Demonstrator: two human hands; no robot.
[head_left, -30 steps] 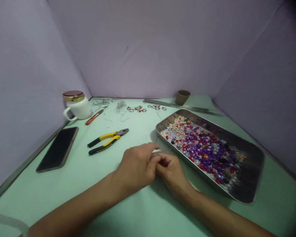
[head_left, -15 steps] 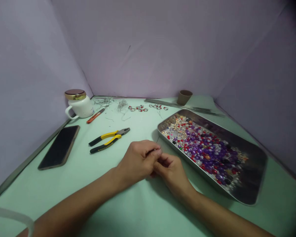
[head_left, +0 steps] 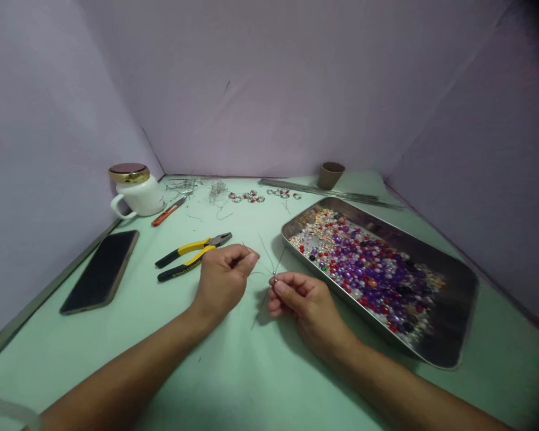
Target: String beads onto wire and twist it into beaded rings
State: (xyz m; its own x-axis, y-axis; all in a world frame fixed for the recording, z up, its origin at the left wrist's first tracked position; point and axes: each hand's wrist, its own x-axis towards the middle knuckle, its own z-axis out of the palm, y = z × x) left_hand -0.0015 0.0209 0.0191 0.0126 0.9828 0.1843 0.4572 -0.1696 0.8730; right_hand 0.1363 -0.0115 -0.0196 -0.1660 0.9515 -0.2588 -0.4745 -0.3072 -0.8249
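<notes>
Both hands [head_left: 221,279], curled nearly closed, pinch thin metal wires [head_left: 275,272].

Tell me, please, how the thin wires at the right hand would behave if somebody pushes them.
The thin wires would probably bend easily, being so slender. They seem somewhat stiff, though, jutting out fairly straight from the right hand.

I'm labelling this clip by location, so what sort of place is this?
Probably a tabletop craft workspace for beads and wire: a metal tray holds loose mixed beads, yellow-and-black combination pliers lie nearby, and a bundle of straight wires lies toward the back.
</notes>
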